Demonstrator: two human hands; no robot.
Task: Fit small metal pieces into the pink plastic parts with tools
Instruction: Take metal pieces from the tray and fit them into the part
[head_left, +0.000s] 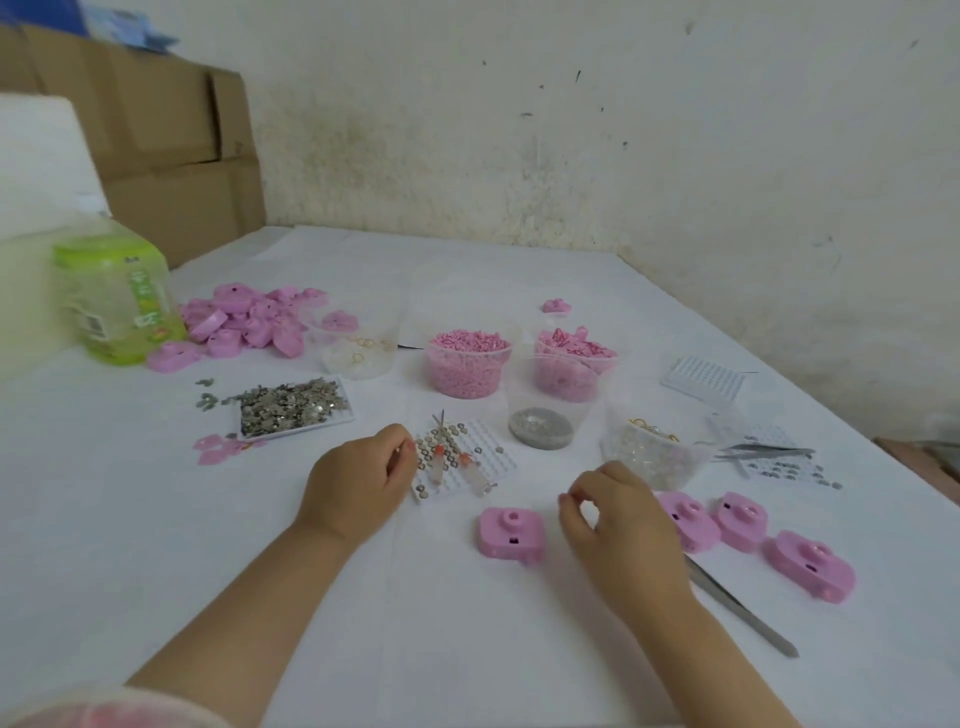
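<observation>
Pink part flat | left hand curled, grasp unclear | right hand pinched, grasp unclear

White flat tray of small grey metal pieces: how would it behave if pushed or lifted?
The white flat tray is shallow and heaped above its rim, so the small grey metal pieces may spill if tilted; a few lie beside it. The metal load likely makes it heavy for its size.
</observation>
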